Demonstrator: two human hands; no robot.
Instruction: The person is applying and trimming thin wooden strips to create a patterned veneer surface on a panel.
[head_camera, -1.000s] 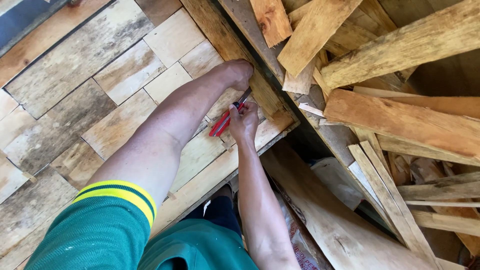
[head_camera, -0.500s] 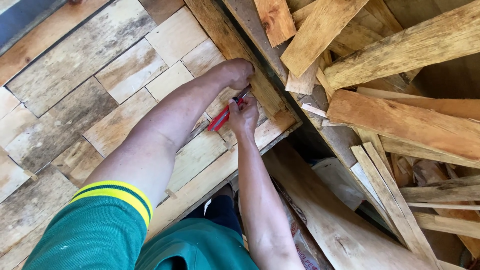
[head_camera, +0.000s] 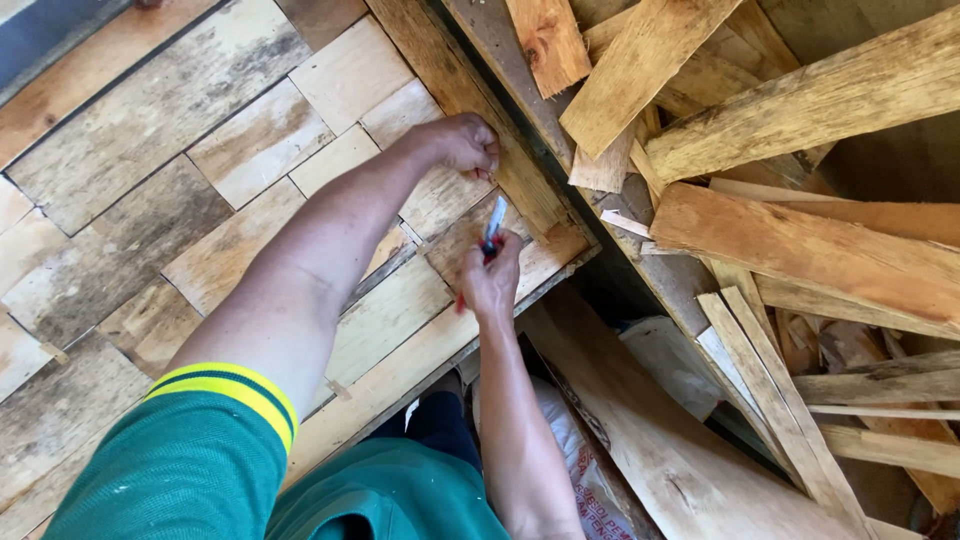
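My left hand (head_camera: 462, 146) presses fingertips down on a short wooden piece (head_camera: 450, 195) set into a panel of patchwork wood pieces (head_camera: 200, 180), close to the panel's thick border plank (head_camera: 470, 100). My right hand (head_camera: 492, 280) grips a red-handled cutter knife (head_camera: 490, 238), its light blade end pointing up toward my left hand over a small wooden piece (head_camera: 465, 245). Both forearms reach out from my green shirt with a yellow-banded sleeve (head_camera: 225, 395).
A heap of rough wooden offcuts and slats (head_camera: 800, 230) lies to the right of the panel. A long pale board (head_camera: 650, 430) leans below it, beside a white sack (head_camera: 570, 450). A dark gap runs along the panel's right edge.
My right hand turned the knife from a slanted position to nearly upright, blade tip now pointing toward my left hand. My left hand stayed in place on the wood.
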